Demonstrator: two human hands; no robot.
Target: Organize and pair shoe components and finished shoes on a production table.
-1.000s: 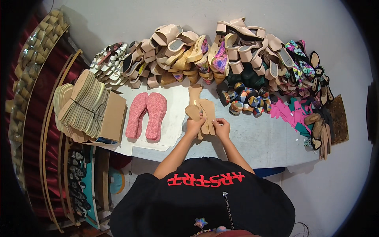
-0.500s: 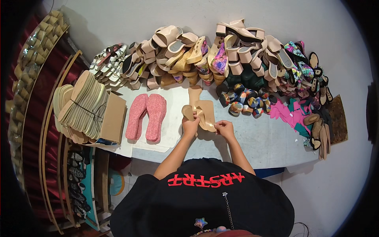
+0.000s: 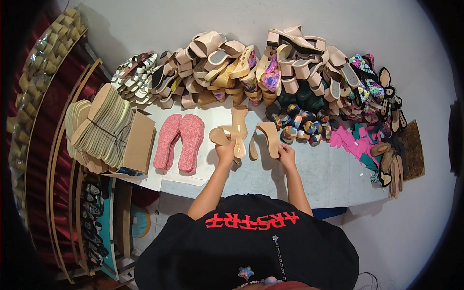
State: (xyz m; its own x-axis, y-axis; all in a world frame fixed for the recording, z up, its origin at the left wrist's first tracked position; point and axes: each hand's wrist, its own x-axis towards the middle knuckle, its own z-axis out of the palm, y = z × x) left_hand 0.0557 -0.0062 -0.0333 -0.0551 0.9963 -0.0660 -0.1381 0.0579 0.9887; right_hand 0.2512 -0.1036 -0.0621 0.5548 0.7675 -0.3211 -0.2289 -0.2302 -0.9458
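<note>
My left hand (image 3: 225, 152) is closed on a tan curved shoe strap (image 3: 218, 134). Its fingers lie against the edge of a tan insole (image 3: 239, 117) with a small gold print; whether they grip it too, I cannot tell. My right hand (image 3: 287, 157) pinches the lower end of a second tan strap (image 3: 268, 133), which arches over the table to the right of the insole, apart from it. On the left, two stacks of pink speckled soles (image 3: 191, 145) lie side by side.
Beige heeled sandals (image 3: 208, 44) pile up along the wall. Multicoloured patterned heels (image 3: 309, 123) sit right of centre, with pink fabric pieces (image 3: 352, 145) beyond. A tied stack of pale insoles (image 3: 104, 128) stands beside a cardboard box (image 3: 138, 142) at left.
My right hand has moved slightly right, drawing its strap away from the insole. My left hand has shifted a little left with its strap, and the insole's gold print now shows.
</note>
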